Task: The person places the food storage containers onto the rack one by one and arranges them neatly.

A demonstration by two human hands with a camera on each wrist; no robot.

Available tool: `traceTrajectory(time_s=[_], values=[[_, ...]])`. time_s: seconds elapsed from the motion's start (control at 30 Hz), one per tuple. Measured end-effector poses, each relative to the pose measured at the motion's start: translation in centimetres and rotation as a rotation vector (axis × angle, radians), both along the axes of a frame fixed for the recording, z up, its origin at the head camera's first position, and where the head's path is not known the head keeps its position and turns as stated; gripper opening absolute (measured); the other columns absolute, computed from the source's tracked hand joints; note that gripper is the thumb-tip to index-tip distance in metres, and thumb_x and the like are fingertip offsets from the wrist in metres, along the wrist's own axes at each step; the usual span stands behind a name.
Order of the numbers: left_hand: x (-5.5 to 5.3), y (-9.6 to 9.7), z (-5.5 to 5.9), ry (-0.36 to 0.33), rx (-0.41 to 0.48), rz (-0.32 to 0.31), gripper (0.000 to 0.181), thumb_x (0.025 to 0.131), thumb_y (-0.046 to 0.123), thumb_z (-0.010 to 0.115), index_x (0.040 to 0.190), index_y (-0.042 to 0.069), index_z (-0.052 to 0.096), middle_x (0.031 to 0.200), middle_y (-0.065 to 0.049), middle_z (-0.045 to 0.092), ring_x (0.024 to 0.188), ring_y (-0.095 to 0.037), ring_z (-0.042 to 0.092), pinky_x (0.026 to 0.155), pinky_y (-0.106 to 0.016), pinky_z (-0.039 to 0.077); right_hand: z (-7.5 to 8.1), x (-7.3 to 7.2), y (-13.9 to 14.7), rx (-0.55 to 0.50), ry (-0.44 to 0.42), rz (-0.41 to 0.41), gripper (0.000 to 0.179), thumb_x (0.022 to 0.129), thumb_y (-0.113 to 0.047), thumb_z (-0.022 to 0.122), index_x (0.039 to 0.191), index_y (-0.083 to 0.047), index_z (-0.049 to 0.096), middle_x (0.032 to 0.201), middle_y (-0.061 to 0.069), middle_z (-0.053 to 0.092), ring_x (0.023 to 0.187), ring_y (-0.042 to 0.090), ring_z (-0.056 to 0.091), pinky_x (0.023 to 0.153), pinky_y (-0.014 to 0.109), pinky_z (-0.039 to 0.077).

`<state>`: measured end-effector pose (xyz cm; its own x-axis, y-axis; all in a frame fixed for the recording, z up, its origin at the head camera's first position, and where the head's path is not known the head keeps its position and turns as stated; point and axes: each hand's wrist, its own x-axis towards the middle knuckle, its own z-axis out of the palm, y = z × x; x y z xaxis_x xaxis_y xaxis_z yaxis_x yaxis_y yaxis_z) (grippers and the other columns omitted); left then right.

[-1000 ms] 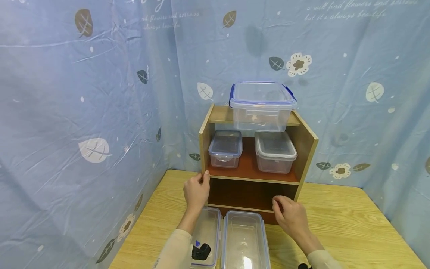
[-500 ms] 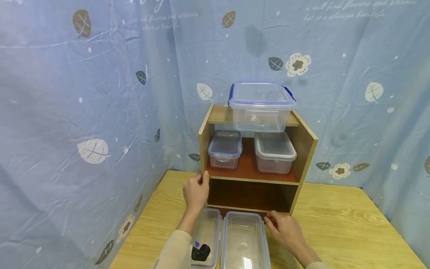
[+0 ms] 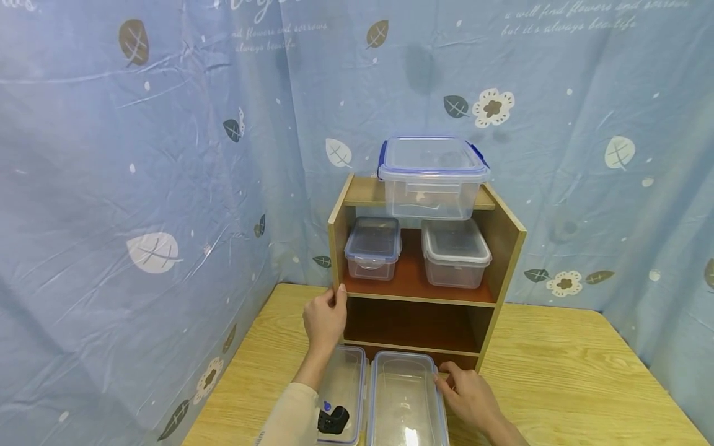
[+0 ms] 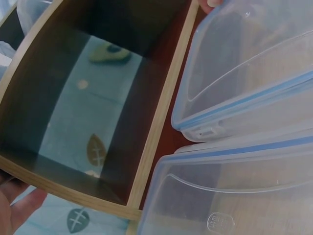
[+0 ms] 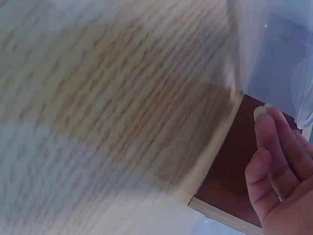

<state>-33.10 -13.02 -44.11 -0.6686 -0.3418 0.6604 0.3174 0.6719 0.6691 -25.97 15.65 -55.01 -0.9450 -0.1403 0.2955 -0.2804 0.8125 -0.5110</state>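
A wooden shelf unit stands on the table, and my left hand holds the front edge of its left side panel. Part of that hand shows at the panel edge in the left wrist view. My right hand is at the far right corner of a clear, blue-rimmed box, its fingers loosely bent. Its thumb appears to touch the rim. In the right wrist view fingertips lie over the red board; the thumb is hidden there. A second clear piece lies beside the box.
Clear lidded boxes stand on the shelf: a blue-lidded one on top, a smaller one middle left, a pale-lidded one middle right. The wooden table extends right. Patterned blue cloth hangs behind and left.
My right hand has moved left and down from the lower shelf opening to the box's far right corner. My left hand stays on the shelf panel.
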Motion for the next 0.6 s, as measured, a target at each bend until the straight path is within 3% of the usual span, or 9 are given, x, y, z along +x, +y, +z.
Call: traceTrajectory(time_s=[0.4, 0.5, 0.6], values=[[-0.35, -0.07, -0.28, 0.016, -0.008, 0.017, 0.045, 0.09, 0.031, 0.063, 0.049, 0.018, 0.049, 0.046, 0.002, 0.052, 0.045, -0.018, 0.042, 0.043, -0.031, 0.03, -0.59, 0.51, -0.42, -0.067, -0.026, -0.008, 0.032, 0.095, -0.036, 0.061, 0.105, -0.006, 0.068, 0.064, -0.013, 0.057, 0.054, -0.004, 0.044, 0.053, 0.019, 0.039], [-0.3, -0.07, -0.21, 0.018, -0.009, 0.008, 0.045, 0.09, 0.031, 0.063, 0.049, 0.018, 0.049, 0.046, 0.002, 0.051, 0.045, -0.018, 0.04, 0.043, -0.03, 0.03, -0.63, 0.68, -0.53, -0.154, -0.1, 0.001, 0.034, 0.095, -0.036, 0.06, 0.107, -0.005, 0.068, 0.063, -0.01, 0.057, 0.052, -0.001, 0.046, 0.051, 0.02, 0.039], [-0.24, -0.02, -0.19, 0.019, -0.012, -0.003, 0.045, 0.09, 0.03, 0.062, 0.049, 0.017, 0.048, 0.045, 0.003, 0.05, 0.045, -0.016, 0.038, 0.042, -0.029, 0.029, -0.76, 0.96, -0.41, -0.322, -0.252, 0.053, 0.042, 0.097, -0.038, 0.056, 0.113, 0.0, 0.063, 0.066, -0.004, 0.059, 0.051, 0.005, 0.05, 0.048, 0.023, 0.043]])
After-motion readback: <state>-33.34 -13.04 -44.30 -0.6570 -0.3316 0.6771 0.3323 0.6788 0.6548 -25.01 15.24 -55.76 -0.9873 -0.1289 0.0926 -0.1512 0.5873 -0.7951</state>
